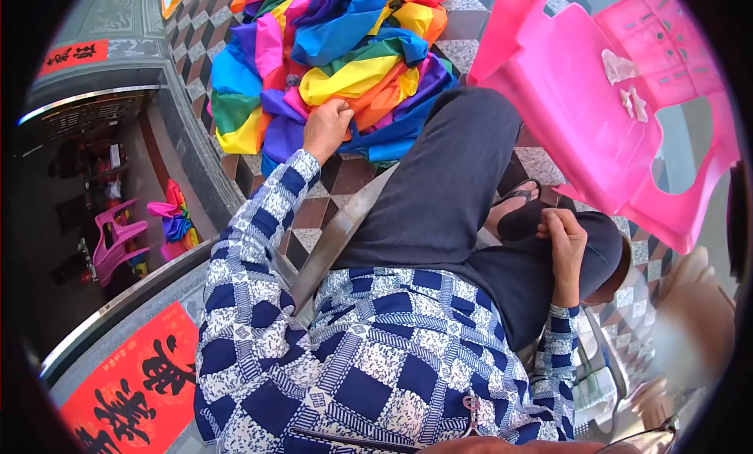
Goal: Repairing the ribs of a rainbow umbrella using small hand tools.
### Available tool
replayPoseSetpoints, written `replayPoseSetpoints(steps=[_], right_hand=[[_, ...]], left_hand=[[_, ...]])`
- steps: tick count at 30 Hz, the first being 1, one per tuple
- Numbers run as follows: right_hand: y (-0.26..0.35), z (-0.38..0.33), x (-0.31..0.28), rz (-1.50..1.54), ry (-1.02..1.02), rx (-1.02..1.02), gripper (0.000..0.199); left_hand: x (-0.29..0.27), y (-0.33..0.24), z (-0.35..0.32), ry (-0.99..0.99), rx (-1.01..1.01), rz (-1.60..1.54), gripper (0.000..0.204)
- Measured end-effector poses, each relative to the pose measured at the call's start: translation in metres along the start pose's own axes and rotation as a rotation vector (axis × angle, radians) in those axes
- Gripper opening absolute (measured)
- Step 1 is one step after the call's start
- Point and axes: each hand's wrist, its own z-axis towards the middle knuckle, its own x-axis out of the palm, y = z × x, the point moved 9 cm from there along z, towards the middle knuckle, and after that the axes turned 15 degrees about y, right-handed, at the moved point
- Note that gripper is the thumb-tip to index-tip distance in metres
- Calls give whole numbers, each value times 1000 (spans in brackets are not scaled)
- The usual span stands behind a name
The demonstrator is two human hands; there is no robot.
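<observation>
The left hand [328,131] is at the near edge of the cloth heap [345,81], its back turned upward and its fingers bent under in a loose fist — whether they pinch anything is hidden. The left forearm [274,195] slants toward the heap, its wrist almost straight. The right hand [565,233] is well apart from the heap, nearer the body and off to the right — fingers curled, tips drawn in. The right forearm [561,340] lies farther still from the heap. The left knee [480,113] is bent beside the heap's right edge.
</observation>
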Motion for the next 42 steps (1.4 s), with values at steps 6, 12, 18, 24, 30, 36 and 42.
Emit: replayPoseSetpoints(steps=[6, 12, 18, 24, 30, 36, 42], right_hand=[[9, -6, 15, -186, -37, 118, 13], [-5, -13, 21, -199, -77, 224, 12], [-10, -12, 40, -235, -36, 187, 13], [-30, 4, 38, -301, 26, 111, 13], [-42, 7, 45, -287, 208, 33, 17], [-55, 14, 31, -385, 256, -27, 18], [-38, 3, 37, -279, 224, 4, 19]], left_hand=[[45, 35, 106, -270, -21, 299, 27], [86, 87, 165, 70, -206, 312, 22], [97, 92, 140, 191, -109, 53, 24], [65, 28, 65, 156, 175, -368, 29], [-46, 24, -36, 98, 46, -1076, 21], [-159, -7, -89, -145, 313, -1429, 17], [-240, -86, -116, -170, 648, -1513, 18]])
